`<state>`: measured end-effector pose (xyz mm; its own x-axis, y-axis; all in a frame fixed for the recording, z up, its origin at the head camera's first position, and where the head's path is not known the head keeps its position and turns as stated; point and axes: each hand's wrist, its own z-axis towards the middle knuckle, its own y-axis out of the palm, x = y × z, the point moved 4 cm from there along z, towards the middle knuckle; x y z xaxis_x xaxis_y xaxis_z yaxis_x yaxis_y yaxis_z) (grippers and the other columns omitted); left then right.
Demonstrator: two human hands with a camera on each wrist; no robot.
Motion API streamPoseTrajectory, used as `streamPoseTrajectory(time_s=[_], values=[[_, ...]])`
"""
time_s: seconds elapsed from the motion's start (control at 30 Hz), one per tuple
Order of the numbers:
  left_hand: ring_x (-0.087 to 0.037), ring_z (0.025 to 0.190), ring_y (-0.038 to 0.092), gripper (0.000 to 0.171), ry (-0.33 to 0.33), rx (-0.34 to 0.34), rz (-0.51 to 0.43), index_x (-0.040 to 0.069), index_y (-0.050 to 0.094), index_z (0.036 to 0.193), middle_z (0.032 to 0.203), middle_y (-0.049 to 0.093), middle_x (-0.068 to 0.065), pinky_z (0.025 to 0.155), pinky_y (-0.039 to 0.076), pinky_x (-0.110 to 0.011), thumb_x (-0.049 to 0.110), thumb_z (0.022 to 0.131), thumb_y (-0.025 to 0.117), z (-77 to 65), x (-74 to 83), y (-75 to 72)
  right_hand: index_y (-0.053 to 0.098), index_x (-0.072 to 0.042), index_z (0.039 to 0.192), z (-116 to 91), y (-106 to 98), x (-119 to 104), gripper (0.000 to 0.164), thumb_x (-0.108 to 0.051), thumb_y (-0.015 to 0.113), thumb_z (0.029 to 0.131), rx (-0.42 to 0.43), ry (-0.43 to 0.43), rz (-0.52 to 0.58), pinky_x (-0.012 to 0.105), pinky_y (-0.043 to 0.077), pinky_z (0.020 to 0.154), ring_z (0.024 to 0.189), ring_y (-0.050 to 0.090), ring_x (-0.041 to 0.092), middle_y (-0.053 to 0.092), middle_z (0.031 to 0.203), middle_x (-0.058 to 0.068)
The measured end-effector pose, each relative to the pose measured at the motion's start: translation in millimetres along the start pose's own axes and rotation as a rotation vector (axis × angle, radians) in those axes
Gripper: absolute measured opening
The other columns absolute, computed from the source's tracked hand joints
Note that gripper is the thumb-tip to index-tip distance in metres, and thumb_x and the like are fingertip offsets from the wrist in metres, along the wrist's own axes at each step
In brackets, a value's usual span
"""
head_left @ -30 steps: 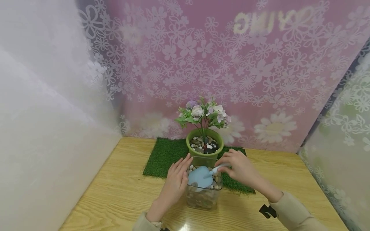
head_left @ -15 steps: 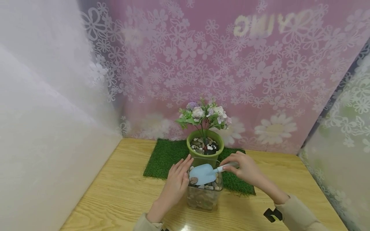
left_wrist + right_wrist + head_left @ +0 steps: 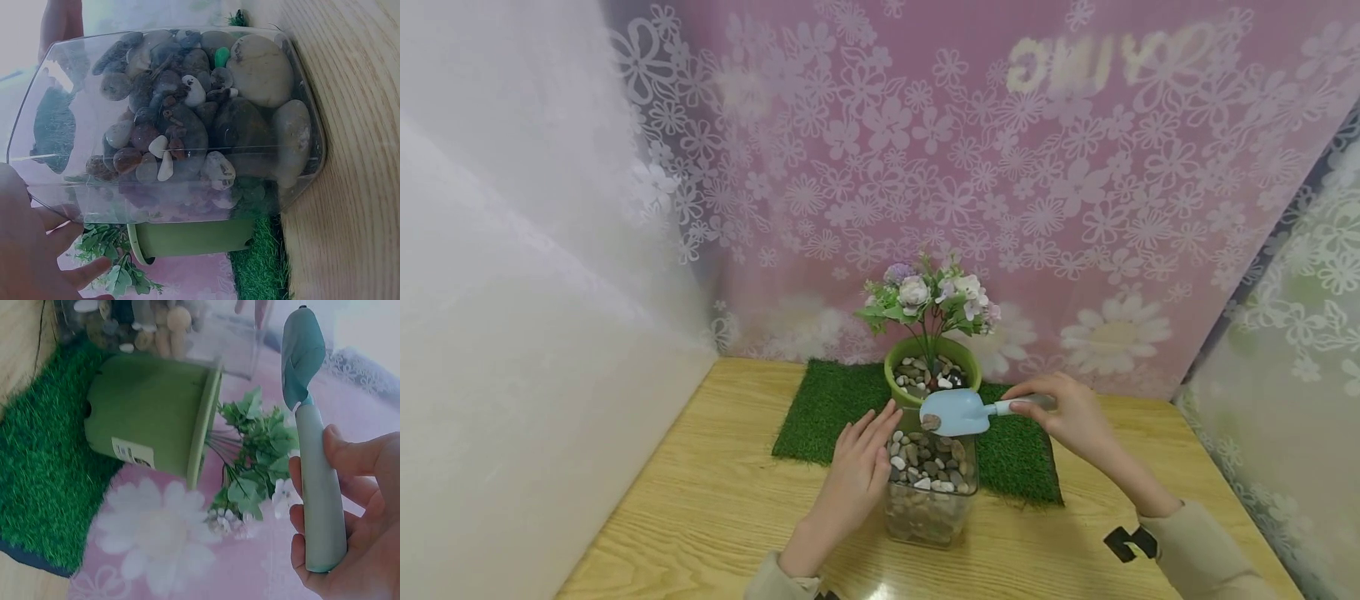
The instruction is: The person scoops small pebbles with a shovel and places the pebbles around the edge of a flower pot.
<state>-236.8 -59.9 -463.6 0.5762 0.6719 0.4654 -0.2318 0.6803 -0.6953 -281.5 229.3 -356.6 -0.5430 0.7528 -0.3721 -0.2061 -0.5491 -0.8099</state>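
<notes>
A small light-blue trowel (image 3: 964, 413) with a pale handle (image 3: 320, 487) is gripped by my right hand (image 3: 1067, 417), thumb on one side and fingers round the other. One brownish stone (image 3: 931, 422) lies on its blade, above the far edge of a clear square container (image 3: 934, 527). Mixed pebbles (image 3: 925, 458) fill that container. My left hand (image 3: 852, 468) rests with fairly straight fingers against the container's left side. Just behind stands a green flowerpot (image 3: 150, 415) with artificial-looking flowers (image 3: 925, 292) and stones inside; the trowel hides part of its front.
The pot stands on a green turf mat (image 3: 835, 408) on the wooden table (image 3: 685, 500). A pink floral sheet (image 3: 925, 167) hangs close behind, and pale sheets (image 3: 550, 333) close off both sides.
My right hand has raised the trowel from the pebbles and moved it back and right, toward the pot, carrying the stone. The left hand has stayed in place.
</notes>
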Motion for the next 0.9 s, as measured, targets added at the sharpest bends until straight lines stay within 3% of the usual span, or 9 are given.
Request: streamPoseTrajectory(time_s=[0.07,0.17,0.3,0.67,0.9], values=[[-0.041,0.143,0.039,0.050,0.005,0.003,0.002,0.014,0.042,0.156,0.163,0.036,-0.001,0.112,0.026,-0.070,0.013,0.106,0.042,0.3,0.6,-0.5,0.081,-0.015,0.100,3.3,-4.8,3.8,0.013,-0.015,0.080,0.087,0.000,0.030,-0.010,0.037,0.045,0.063,0.074,0.061,0.022,0.076,0.099,0.007],[-0.041,0.143,0.040,0.050,0.007,0.008,0.006,0.014,0.043,0.156,0.162,0.037,-0.002,0.112,0.027,-0.071,0.012,0.106,0.044,0.5,1.7,-1.8,0.081,-0.012,0.102,10.3,-10.7,10.9,0.014,-0.015,0.078,0.089,0.012,0.063,-0.005,0.029,0.035,0.053,0.056,0.044,0.013,0.076,0.103,0.014],[-0.040,0.144,0.039,0.049,-0.004,-0.003,0.001,0.014,0.042,0.156,0.163,0.036,-0.001,0.113,0.026,-0.070,0.013,0.107,0.043,0.6,2.6,-3.2,0.080,-0.010,0.105,19.9,-13.6,23.9,0.016,-0.018,0.075,0.093,0.028,0.100,0.004,0.024,0.026,0.045,0.049,0.027,0.007,0.075,0.108,0.018],[-0.039,0.145,0.037,0.049,-0.009,-0.023,-0.007,0.015,0.040,0.157,0.164,0.034,-0.001,0.114,0.024,-0.070,0.015,0.108,0.040,0.9,2.4,-1.9,0.077,-0.009,0.113,31.1,-14.0,49.7,0.023,-0.024,0.068,0.099,0.027,0.174,-0.001,0.025,0.025,0.041,0.044,0.023,0.008,0.074,0.104,0.019],[-0.041,0.144,0.038,0.049,-0.011,-0.018,-0.008,0.015,0.040,0.157,0.164,0.034,0.000,0.114,0.024,-0.070,0.016,0.108,0.039,1.1,2.2,-2.4,0.079,-0.009,0.110,36.7,-14.5,55.3,0.022,-0.025,0.070,0.097,0.038,0.146,-0.140,0.027,0.025,0.041,0.045,0.027,0.012,0.072,0.089,0.014]])
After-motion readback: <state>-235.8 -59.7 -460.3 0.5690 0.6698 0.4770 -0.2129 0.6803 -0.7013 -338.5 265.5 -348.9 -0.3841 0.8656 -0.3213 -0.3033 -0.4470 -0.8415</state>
